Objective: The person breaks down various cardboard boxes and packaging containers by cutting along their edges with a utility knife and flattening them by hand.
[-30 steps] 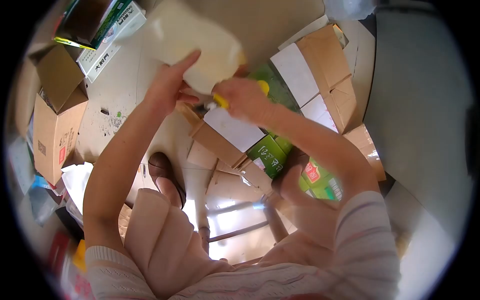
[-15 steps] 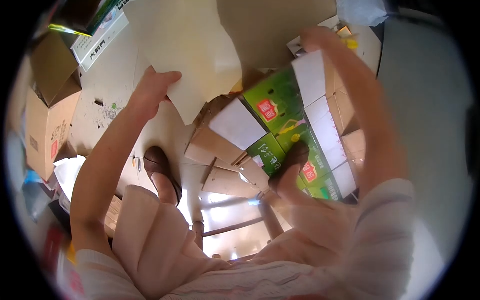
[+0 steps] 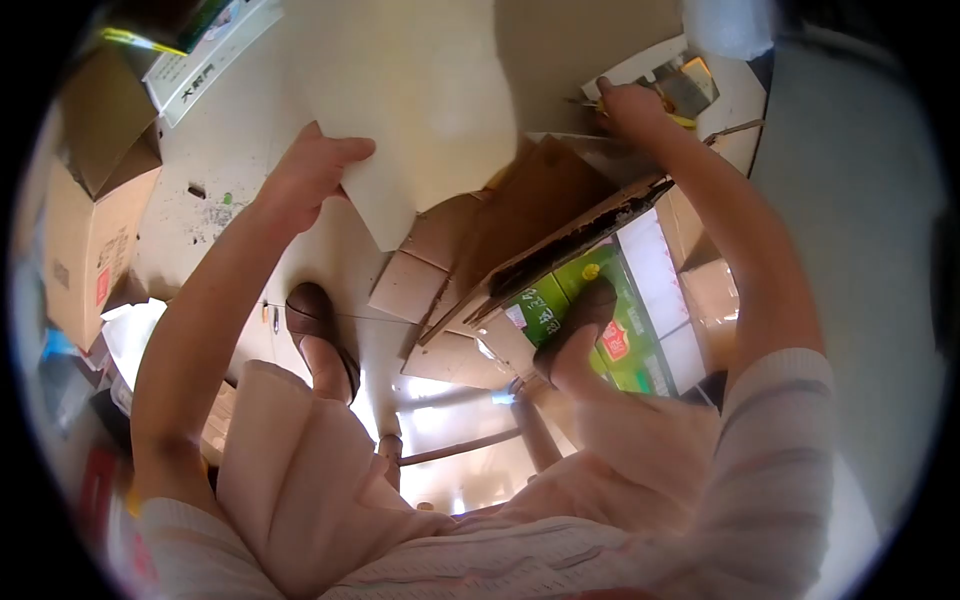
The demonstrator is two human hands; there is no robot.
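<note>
My left hand (image 3: pixel 310 178) pinches the lower left edge of a large pale sheet of cardboard (image 3: pixel 420 110), thumb on top. My right hand (image 3: pixel 632 108) is closed at a shallow white tray (image 3: pixel 645 62) at the upper right, beyond the sheet's right edge. Bits of yellow and a thin dark tip show beside its fingers, but what it holds is partly hidden. Below the sheet, a brown cardboard flap (image 3: pixel 535 215) stands tilted over a flattened green-and-white printed carton (image 3: pixel 627 300). My right foot (image 3: pixel 580 325) rests on this carton.
An open brown box (image 3: pixel 95 230) stands at the left, with a white printed carton (image 3: pixel 215 60) above it. Dark crumbs (image 3: pixel 212 220) lie on the floor. Wooden stool legs (image 3: pixel 540 435) show below, and a clear plastic bag (image 3: pixel 728 28) at the upper right.
The upper part of the green carton has swung up, so its brown side and edge now show. My right hand has moved slightly down at the tray. The pale sheet has shifted right.
</note>
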